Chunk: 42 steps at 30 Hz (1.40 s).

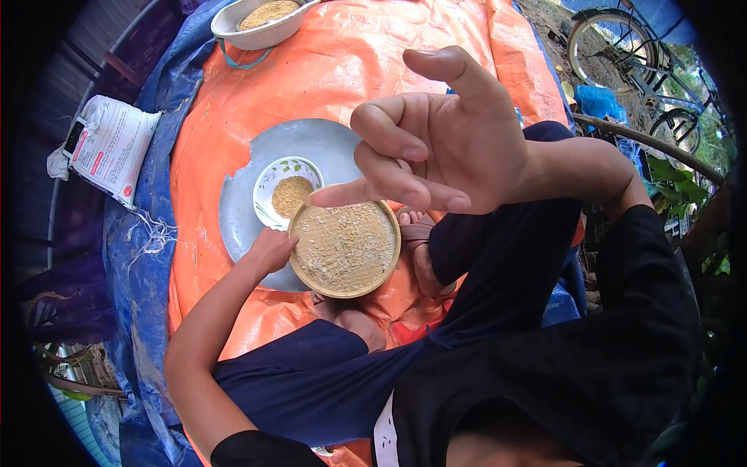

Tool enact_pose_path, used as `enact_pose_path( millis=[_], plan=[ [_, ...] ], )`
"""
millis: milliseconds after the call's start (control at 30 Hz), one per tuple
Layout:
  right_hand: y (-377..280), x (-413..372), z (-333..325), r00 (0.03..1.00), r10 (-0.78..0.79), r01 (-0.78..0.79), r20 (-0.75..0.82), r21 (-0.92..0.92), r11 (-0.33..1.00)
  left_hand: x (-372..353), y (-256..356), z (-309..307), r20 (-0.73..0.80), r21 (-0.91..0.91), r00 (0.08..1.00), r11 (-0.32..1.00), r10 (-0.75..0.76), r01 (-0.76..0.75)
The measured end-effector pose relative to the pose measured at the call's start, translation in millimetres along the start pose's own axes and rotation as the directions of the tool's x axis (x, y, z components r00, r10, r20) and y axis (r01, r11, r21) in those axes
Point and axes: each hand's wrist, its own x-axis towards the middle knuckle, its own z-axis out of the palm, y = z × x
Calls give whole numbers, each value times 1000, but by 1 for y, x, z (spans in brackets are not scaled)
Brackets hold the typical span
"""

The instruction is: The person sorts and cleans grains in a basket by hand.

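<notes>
My left hand [272, 249] grips the left rim of a round woven tray [346, 249], which holds a pale, flaky layer of grain. My right hand [443, 140] is raised close to the camera, palm showing, thumb apart and fingers partly bent, with nothing in it. It hides the right part of a round grey metal sheet [237, 214]. On that sheet stands a white plate with a leaf pattern [266, 187], and a heap of golden grain [292, 194] lies in it. The woven tray overlaps the plate's lower right side.
An orange tarp [210, 148] covers the ground, edged by a blue tarp [140, 272]. At the top left stands a white basin [229, 33] with grain in a bowl. A white printed sack [117, 148] lies left. A bicycle [615, 50] and a pole [654, 144] are at right.
</notes>
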Motion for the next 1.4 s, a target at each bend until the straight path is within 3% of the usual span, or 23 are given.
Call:
enact_pose_path(
  millis=[67, 167, 267, 300, 400, 433, 500, 533, 600, 633, 667, 767, 867, 967, 1000, 1100, 1200, 1233, 1267, 1333, 1400],
  plan=[
    [2, -1, 0, 1000, 13, -13, -19, -3, 1000, -1, 3, -10, 28, 13, 1000, 1000, -8, 8],
    [3, -2, -1, 999, 29, -30, -43, -29, 999, -2, 18, -45, -166, -433, 976, 900, -138, 54],
    [4, -6, -2, 995, 47, -51, -83, -49, 998, -7, 40, -110, -228, -844, 961, 523, -153, -117],
    [3, -6, -1, 992, 56, -64, -110, -72, 995, -12, 44, -131, -222, -914, 968, 371, -120, -164],
    [6, -9, -11, 988, 75, -92, -139, -126, 988, -24, 54, -176, -294, -942, 952, 197, -86, -273],
    [6, -8, -15, 987, 88, -107, -136, -142, 984, -24, 52, -180, -293, -932, 952, 250, -89, -263],
    [8, -4, -18, 976, 77, -164, -205, -449, 878, -23, 45, -181, -287, -910, 952, 341, -105, -236],
    [11, -3, -20, 969, 66, -196, -238, -578, 792, -23, 44, -182, -263, -870, 955, 461, -137, -174],
    [12, -1, -34, 965, 210, -191, -155, -969, 160, -17, 36, -160, -252, -825, 945, 556, -208, -98],
    [11, -1, -43, 945, 290, -91, -150, -974, -208, -13, 31, -148, -251, -797, 937, 602, -243, -57],
    [14, -3, -56, 926, 336, 16, -171, -873, -487, -9, 28, -136, -246, -805, 933, 591, -264, -45],
    [24, -9, -89, 889, 380, 20, -254, -809, -588, -2, 21, -120, -183, -711, 955, 702, -232, 35],
    [19, -1, -90, 844, 407, -127, -349, -868, -481, 8, 15, -105, -172, -598, 956, 796, -239, 92],
    [16, 6, -93, 888, 370, -59, -274, -865, -499, 24, 13, -88, -99, -422, 973, 895, -207, 148],
    [16, 9, -93, 882, 371, -73, -290, -862, -501, 30, 10, -81, -118, -277, 985, 957, -122, 85],
    [17, 11, -96, 883, 358, -93, -304, -860, -501, 69, 10, -52, -163, -253, 980, 965, -111, 67],
    [21, 2, -112, 918, 319, -45, -236, -860, -508, 106, 27, -20, -455, -371, 882, 926, -122, -63],
    [20, 1, -108, 895, 339, -91, -291, -862, -499, 111, 40, -16, -586, -374, 798, 920, -138, -115],
    [20, -2, -103, 886, 331, -141, -324, -869, -474, 124, 48, -1, -630, -339, 759, 938, -166, -77],
    [20, -9, -101, 901, 307, -127, -306, -863, -489, 136, 61, 14, -636, -120, 766, 993, -91, 19],
    [19, -14, -91, 890, 295, -173, -348, -856, -488, 133, 73, 15, -600, -116, 793, 992, -104, 42]
  ],
)
